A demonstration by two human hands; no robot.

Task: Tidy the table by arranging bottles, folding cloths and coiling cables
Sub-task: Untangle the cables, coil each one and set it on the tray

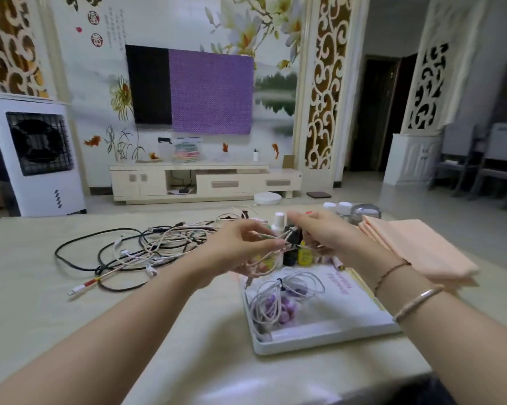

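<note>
Item, pink cable (264, 260): your left hand (240, 244) and right hand (322, 235) pinch it; tugging risks toppling bottles (303, 254) at twelve o'clock.

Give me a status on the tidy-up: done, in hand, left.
Done: peach cloths lie folded in a stack, and one white coiled cable lies on the tray. In hand: left hand and right hand are winding a pinkish cable. Left: the tangled cables; bottles look ungrouped.
</note>
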